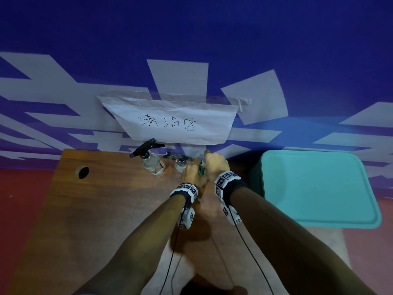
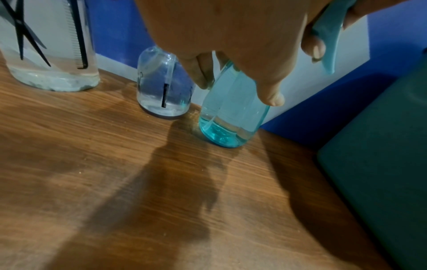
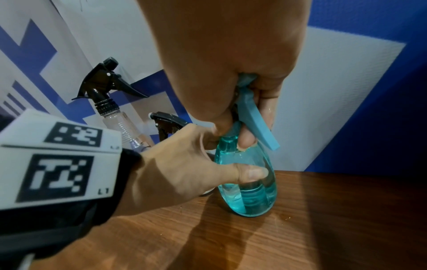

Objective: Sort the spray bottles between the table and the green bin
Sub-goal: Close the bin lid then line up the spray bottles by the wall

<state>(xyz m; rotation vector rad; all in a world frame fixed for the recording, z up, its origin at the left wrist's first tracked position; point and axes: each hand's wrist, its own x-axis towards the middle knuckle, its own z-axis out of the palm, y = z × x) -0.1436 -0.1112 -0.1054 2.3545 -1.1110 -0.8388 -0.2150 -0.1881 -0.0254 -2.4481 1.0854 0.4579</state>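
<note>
A blue wall patterned with pale shapes backs a wooden desk [image 1: 102,209], and a handwritten paper sign [image 1: 170,122] is taped just above its far edge. 3 spray bottles stand in a row along that far edge: a tall clear bottle [image 1: 152,165] with a black trigger head on the left, a short clear bottle [image 2: 161,91] beside it, and a teal bottle [image 3: 249,182] on the right, nearest the green bin [image 1: 319,188], whose lid is closed. The teal bottle stands with its base on the desk, tilted slightly. The left hand [image 3: 184,164] wraps its body, thumb pressed across the front, probably to steady it. The right hand [image 3: 231,64] clasps the teal trigger head from above, fingers curled round the neck. This 2-handed hold looks suited to lifting or setting the bottle down without tipping; which one I cannot tell.
</note>
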